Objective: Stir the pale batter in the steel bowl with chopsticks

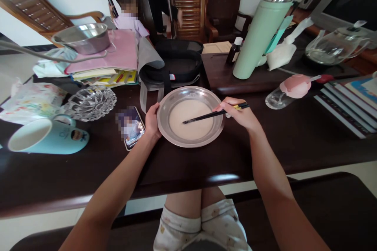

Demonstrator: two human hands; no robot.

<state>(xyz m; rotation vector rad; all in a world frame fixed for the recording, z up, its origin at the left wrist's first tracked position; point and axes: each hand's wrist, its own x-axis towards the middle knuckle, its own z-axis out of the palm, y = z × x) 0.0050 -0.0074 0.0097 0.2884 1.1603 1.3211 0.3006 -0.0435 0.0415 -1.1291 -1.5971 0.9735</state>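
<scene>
A shallow metal bowl (165, 131) sits on the dark wooden table in front of me, with a pale, milky mixture (196, 129) in it. My left hand (152, 121) grips the bowl's left rim, its fingers partly hidden behind the side. In my right hand (237, 111), closed at the bowl's right edge, is a pair of black chopsticks (203, 117) with gold bands near the top. Their tips reach to the middle of the mixture. Just left of my left hand lies a phone (134, 129) with its screen lit.
Left are a light-blue mug (44, 136), a glass dish (92, 104) and a metal basin (85, 39) on stacked papers. A black case (173, 64) lies behind the bowl. Right are a green thermos (259, 35), pink-lidded cup (294, 86), glass teapot (332, 49) and books (350, 102). A person (129, 11) is beyond.
</scene>
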